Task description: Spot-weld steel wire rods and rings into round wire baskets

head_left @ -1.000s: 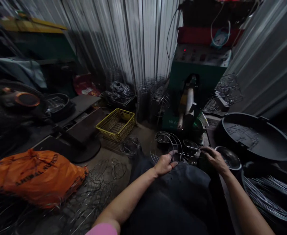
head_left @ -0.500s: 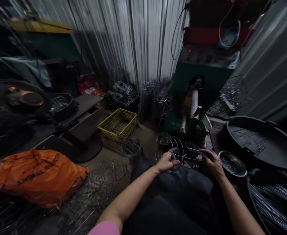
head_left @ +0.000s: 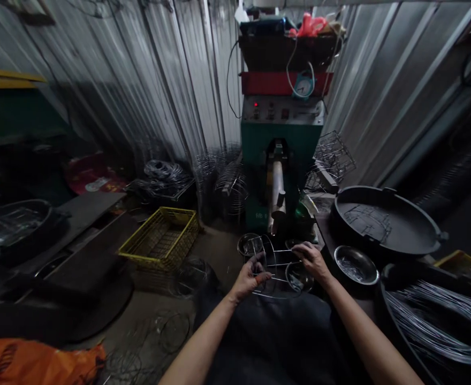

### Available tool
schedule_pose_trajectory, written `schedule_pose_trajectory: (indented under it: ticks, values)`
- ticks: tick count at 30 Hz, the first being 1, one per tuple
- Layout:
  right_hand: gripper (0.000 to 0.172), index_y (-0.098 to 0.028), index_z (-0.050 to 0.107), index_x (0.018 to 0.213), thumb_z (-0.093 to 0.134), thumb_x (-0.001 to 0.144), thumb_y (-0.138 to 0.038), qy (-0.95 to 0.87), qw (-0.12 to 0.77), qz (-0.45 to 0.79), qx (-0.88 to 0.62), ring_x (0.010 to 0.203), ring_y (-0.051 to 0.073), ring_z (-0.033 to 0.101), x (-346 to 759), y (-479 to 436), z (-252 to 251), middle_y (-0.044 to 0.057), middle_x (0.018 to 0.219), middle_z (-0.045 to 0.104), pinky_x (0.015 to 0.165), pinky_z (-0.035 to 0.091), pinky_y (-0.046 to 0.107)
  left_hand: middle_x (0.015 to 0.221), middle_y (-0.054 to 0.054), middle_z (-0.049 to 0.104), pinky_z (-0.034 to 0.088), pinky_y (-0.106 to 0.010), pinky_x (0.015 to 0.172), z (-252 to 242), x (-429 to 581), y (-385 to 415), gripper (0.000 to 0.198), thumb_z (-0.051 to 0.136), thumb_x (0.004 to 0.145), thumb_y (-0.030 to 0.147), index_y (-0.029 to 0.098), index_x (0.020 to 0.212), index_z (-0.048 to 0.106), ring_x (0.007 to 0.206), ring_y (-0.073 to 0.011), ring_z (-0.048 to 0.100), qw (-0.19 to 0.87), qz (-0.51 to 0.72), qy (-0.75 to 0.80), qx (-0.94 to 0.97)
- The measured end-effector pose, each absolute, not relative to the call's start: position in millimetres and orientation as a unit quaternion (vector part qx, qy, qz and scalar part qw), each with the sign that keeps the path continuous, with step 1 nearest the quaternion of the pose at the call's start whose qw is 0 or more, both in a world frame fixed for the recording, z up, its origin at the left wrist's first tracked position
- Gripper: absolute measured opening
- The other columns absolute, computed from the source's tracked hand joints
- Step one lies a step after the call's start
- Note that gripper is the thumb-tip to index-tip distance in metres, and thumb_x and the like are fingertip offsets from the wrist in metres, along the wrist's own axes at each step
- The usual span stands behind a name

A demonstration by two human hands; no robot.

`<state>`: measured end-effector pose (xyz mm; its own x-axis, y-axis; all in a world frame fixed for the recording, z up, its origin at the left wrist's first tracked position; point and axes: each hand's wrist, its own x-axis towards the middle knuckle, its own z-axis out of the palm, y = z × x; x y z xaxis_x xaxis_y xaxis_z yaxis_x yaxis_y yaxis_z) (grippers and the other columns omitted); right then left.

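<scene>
A: Report what has changed at the work position.

B: My view has swung right and up. A second ago the orange bag (head_left: 38, 363) filled the lower left; now only its top edge shows, and the green machine (head_left: 280, 160) stands square ahead of me. Both hands have stayed on the wire frame (head_left: 278, 270) throughout. I judge the frame is now lined up with the machine, just below its vertical arm.

A: State of the left hand?

B: My left hand (head_left: 248, 277) is closed on the frame's left side, thumb over the wire, fingers curled beneath.

A: Right hand?

B: My right hand (head_left: 310, 260) pinches the frame's upper right, where a straight wire crosses it. Whether it holds a separate wire I cannot tell.

A: Describe the frame.

B: Thin bright wire: rings joined by straight cross-wires, open all through, held over my lap, tilted slightly. The exact number of rings is unclear in the dim light.

A: Surroundings?

B: A steel bowl (head_left: 356, 265) sits just right of my right hand, a black tray (head_left: 384, 222) behind it, wire coils (head_left: 436, 326) at lower right, and a yellow crate (head_left: 159, 243) well to the left.
</scene>
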<state>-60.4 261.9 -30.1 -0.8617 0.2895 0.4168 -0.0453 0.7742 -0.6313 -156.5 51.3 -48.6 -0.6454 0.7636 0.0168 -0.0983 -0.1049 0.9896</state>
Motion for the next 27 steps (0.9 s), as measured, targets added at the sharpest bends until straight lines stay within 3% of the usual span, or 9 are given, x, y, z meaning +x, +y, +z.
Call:
schedule_pose_trajectory:
  ticks: [27]
  values:
    - [0.015,-0.023,0.062,0.085,0.048,0.082,-0.028,-0.921,0.249,0.295,-0.050,0.078,0.017,0.055,-88.4,285.3,-23.1,0.003,0.081,0.060,0.075,0.036,0.033,0.062,0.006,0.046,0.035,-0.020,0.057,-47.6,-181.5,73.4,0.067,0.067,0.063,0.030,0.018,0.124,0.041,0.057,-0.0070,0.043,0.302,0.673,0.614,0.282]
